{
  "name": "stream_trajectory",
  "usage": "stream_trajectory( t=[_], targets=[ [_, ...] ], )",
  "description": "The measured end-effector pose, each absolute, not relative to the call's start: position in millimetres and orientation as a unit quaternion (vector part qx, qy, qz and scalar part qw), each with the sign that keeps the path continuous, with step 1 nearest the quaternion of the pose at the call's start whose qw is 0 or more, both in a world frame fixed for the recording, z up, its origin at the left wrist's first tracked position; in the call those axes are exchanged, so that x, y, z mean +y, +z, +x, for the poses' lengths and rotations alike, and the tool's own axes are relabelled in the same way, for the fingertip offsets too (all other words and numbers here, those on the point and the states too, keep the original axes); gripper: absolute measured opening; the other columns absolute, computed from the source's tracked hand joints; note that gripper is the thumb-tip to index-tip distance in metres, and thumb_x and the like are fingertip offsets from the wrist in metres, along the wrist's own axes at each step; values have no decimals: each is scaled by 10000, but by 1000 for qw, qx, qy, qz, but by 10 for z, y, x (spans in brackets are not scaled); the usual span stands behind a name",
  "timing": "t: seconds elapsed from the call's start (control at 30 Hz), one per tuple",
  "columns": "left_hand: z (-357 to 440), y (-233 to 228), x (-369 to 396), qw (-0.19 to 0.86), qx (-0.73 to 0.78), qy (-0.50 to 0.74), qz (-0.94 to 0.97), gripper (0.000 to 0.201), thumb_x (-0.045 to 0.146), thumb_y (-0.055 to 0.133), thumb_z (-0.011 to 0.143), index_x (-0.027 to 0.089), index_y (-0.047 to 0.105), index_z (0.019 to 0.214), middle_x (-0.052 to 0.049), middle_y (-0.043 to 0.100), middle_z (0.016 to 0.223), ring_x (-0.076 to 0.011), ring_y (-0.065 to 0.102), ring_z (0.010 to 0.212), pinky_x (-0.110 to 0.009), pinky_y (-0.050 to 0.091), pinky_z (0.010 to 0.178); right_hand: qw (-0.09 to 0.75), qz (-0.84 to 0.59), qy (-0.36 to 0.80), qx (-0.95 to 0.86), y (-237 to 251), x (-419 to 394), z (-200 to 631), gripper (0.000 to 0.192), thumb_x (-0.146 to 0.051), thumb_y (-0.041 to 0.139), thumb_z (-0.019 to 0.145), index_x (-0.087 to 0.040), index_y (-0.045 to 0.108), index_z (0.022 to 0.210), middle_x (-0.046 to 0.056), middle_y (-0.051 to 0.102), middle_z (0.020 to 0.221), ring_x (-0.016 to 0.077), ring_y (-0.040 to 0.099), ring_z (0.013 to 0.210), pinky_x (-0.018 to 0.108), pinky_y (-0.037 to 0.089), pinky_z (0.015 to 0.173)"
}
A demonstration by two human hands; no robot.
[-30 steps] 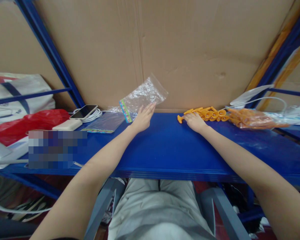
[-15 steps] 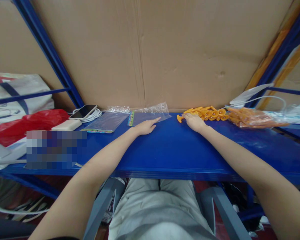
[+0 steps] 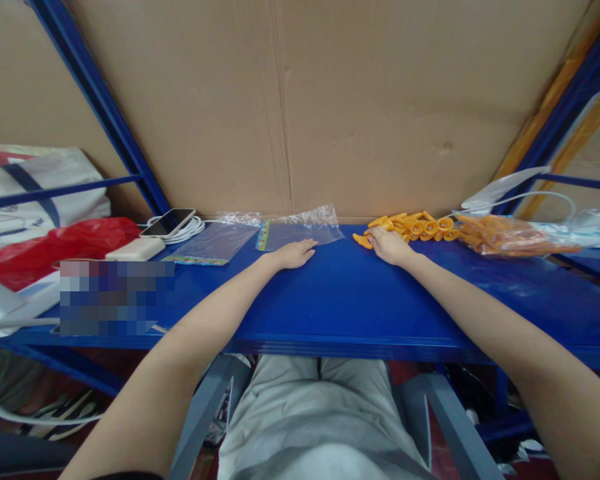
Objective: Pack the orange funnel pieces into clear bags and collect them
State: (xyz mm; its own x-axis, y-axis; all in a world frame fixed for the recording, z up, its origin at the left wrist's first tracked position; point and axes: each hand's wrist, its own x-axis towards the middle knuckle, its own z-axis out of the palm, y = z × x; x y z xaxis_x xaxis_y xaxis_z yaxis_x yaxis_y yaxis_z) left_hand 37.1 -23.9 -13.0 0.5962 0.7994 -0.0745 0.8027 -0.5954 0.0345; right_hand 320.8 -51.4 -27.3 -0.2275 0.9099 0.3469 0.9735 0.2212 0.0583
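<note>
Currently, the scene reads as follows.

Left hand: your left hand (image 3: 294, 255) lies palm down on the blue worktop (image 3: 340, 300), fingers loosely extended and holding nothing. The fingertips touch the near edge of the clear plastic bag (image 3: 300, 230).

Clear plastic bag: it lies flat on the worktop against the cardboard backing (image 3: 330, 107), with a coloured strip along its left edge. A second flat bag (image 3: 213, 243) lies just beside it, to the left.

Right hand: your right hand (image 3: 391, 244) rests on the worktop with the fingers curled toward one orange plastic piece (image 3: 364, 241) at the left end of the pile. The fingertips touch that piece; you cannot tell whether they are closed around it.

Orange pile: the loose orange pieces (image 3: 420, 225) lie in a cluster at the back of the worktop, just right of your right hand. More orange pieces sit inside a transparent bag (image 3: 510, 235) further right.

Spacing: the two hands are near each other, with bare worktop between them.

Left end of worktop: a phone (image 3: 168, 222) rests on a coiled white cable (image 3: 185, 232), and a white power bank (image 3: 135, 249) lies just in front of it. A red plastic bag (image 3: 55, 243) lies further left.

Below the worktop: your lap, in light trousers (image 3: 310, 413), is visible.
</note>
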Motion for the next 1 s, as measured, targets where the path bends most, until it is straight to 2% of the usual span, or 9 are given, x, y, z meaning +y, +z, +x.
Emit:
stream_trajectory(
  t=[0.17, 0.33, 0.43, 0.57, 0.63, 0.77, 0.9, 1.0],
  targets=[
    [398, -138, -255, 51, 465, -47, 883, 614, 371, 184, 1018, 167, 215, 1597, -76, 155, 1669, -208, 159, 1547, -403, 183, 1241, 117, -565, -123, -807, -283, -496, 3216, 379, -215, 322, 1004, -89, 660, 1122, 195, 675, 1219, 279, 633, 1143, 375, 467, 980],
    [401, -117, -266, 67, 468, -54, 879, 633, 408, 178, 1013, 173, 195, 1601, -68, 117, 1677, -212, 105, 1555, -416, 153, 1246, 125, -519, -125, -836, -285, -504, 3185, 253, -203, 427, 950, -149, 674, 955, 144, 713, 1063, 257, 644, 1047, 359, 456, 938],
    [389, -116, -250, 72, 465, -55, 881, 640, 431, 178, 1009, 189, 194, 1601, -60, 118, 1677, -215, 96, 1556, -428, 145, 1247, 126, -518, -128, -837, -274, -536, 3158, 254, -171, 439, 920, -144, 673, 1016, 146, 703, 1103, 261, 641, 1062, 357, 459, 925],
    [373, -132, -232, 69, 456, -53, 886, 647, 445, 165, 1008, 186, 189, 1600, -65, 117, 1677, -218, 100, 1556, -434, 143, 1248, 117, -556, -151, -809, -249, -589, 3134, 384, -182, 447, 911, -98, 617, 1245, 189, 651, 1274, 296, 607, 1174, 396, 459, 958],
    [370, -142, -233, 67, 458, -48, 885, 658, 447, 170, 1008, 165, 174, 1603, -78, 113, 1676, -221, 100, 1556, -420, 148, 1248, 107, -586, -168, -785, -231, -610, 3136, 425, -203, 450, 914, -88, 603, 1294, 198, 636, 1313, 314, 583, 1222, 425, 447, 989],
    [367, -158, -237, 52, 486, -22, 872, 673, 468, 176, 1010, 156, 154, 1606, -101, 120, 1673, -249, 100, 1554, -441, 175, 1241, 70, -643, -172, -743, -175, -639, 3181, 397, -304, 467, 929, -99, 695, 1181, 200, 677, 1257, 339, 592, 1212, 452, 466, 976],
    [347, -160, -217, 39, 534, -7, 844, 698, 490, 171, 1017, 117, 154, 1607, -154, 106, 1667, -286, 88, 1551, -468, 181, 1234, 50, -661, -150, -734, -128, -641, 3243, 375, -350, 466, 923, -139, 746, 1052, 165, 732, 1145, 314, 662, 1088, 417, 513, 883],
    [324, -165, -192, 46, 557, -27, 829, 707, 509, 129, 1019, 122, 153, 1610, -153, 99, 1670, -286, 75, 1551, -472, 176, 1234, 50, -673, -140, -725, -119, -625, 3270, 339, -328, 481, 895, -174, 758, 1016, 134, 761, 1036, 291, 697, 980, 389, 527, 821]
  ],
)
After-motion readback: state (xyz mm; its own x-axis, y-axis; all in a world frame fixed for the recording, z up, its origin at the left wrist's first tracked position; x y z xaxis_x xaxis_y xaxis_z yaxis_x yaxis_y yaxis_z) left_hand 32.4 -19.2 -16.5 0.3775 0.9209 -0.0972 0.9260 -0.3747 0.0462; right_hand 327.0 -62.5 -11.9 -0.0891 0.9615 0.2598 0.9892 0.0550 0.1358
